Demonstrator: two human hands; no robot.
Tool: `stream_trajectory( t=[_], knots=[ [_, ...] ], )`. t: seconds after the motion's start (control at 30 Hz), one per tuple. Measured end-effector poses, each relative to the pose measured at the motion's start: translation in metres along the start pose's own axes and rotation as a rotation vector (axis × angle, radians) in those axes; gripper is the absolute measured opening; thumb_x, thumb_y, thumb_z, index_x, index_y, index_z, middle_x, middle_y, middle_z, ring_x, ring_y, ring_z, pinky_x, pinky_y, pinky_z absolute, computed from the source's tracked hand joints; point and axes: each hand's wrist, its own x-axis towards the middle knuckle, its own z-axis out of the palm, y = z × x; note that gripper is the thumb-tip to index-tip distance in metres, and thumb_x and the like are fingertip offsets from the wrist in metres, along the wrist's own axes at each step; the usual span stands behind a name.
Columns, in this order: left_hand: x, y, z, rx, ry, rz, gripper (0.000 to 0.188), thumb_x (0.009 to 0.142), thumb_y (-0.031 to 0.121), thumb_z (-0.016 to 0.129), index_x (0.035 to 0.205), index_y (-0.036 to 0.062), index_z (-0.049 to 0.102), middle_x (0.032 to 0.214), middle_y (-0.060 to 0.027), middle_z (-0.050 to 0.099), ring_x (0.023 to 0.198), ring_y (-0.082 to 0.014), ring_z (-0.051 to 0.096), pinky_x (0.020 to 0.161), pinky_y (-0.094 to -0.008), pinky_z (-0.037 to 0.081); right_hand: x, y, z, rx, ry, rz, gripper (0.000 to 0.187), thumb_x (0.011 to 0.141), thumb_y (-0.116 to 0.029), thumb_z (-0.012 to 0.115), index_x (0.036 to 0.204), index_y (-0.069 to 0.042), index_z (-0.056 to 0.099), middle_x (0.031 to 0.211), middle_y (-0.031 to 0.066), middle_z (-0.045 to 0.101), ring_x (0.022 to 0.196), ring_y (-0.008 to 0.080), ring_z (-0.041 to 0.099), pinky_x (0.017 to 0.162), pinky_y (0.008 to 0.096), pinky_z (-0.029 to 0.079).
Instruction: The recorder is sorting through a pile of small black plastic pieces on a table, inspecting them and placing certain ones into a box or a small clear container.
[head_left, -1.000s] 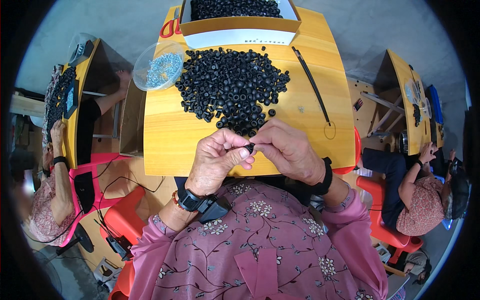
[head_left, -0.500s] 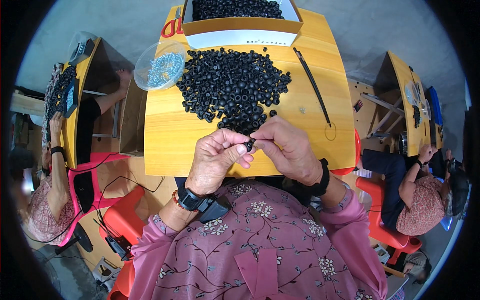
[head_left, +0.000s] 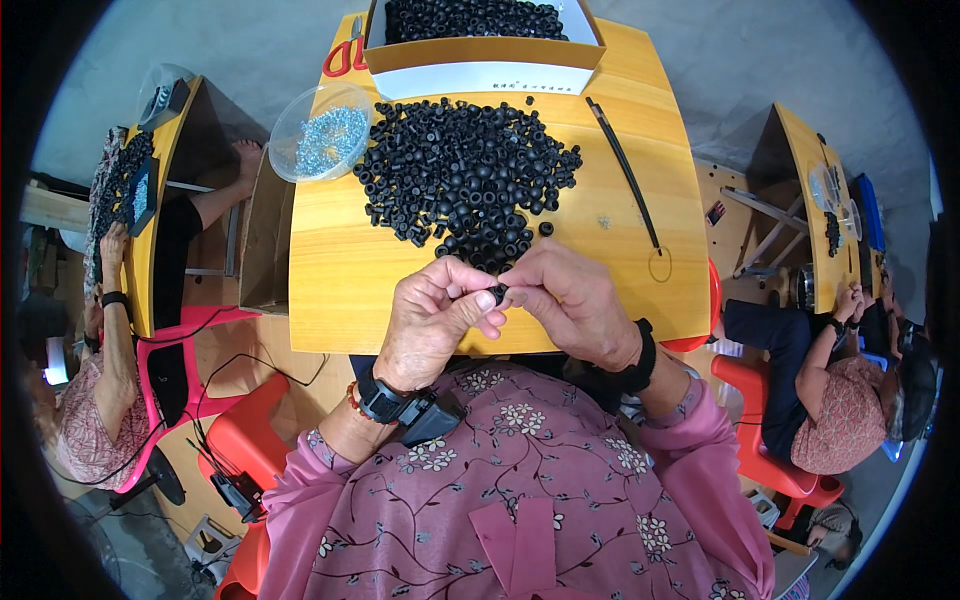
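At the near edge of the wooden table, my left hand [head_left: 435, 315] pinches a small round black part [head_left: 498, 293] between thumb and forefinger. My right hand [head_left: 578, 308] comes in from the other side, its thumb and forefinger closed together against the same part. The fingertips cover much of it, so I cannot see whether it is one piece or two. Just beyond the fingers spreads a heap of small black parts [head_left: 460, 175], some domed, some like short hollow plugs. One loose black part [head_left: 546, 229] lies close to my right hand.
A clear tub [head_left: 283, 150] of bluish, shiny small pieces stands left of the heap. Behind are a box [head_left: 480, 78] of black parts and red-handled scissors [head_left: 340, 60]. A thin black rod [head_left: 625, 170] lies at right. Other people sit at tables on both sides.
My right fingertips have closed in on the black part, covering more of it. Both hands stay in nearly the same place, and the heap looks the same.
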Motion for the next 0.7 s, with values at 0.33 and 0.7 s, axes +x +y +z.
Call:
stream_trajectory(
  t=[0.33,0.7],
  knots=[
    [-0.0006,0.0057,0.0029,-0.048,-0.006,-0.071,0.006,0.094,-0.001,0.062,0.1,-0.0018,0.062,0.091,-0.0107,0.071,0.074,-0.0128,0.068,0.066,-0.0258,0.058,-0.0014,-0.0018,-0.0038,-0.061,-0.051,-0.059,0.017,0.087,0.004,0.061,0.103,0.0,0.063,0.086,0.0103,0.058,0.077,0.0266,0.061,0.065,0.0329,0.049],
    [0.0,-0.0028,0.0061,-0.082,-0.009,-0.088,0.008,0.094,-0.001,0.061,0.102,-0.0018,0.061,0.089,-0.0101,0.07,0.077,-0.014,0.069,0.068,-0.0272,0.059,-0.0058,0.0006,-0.0034,-0.101,-0.071,-0.072,0.014,0.086,0.001,0.068,0.1,0.001,0.066,0.085,0.0112,0.059,0.073,0.0244,0.061,0.063,0.0306,0.049]
  ],
)
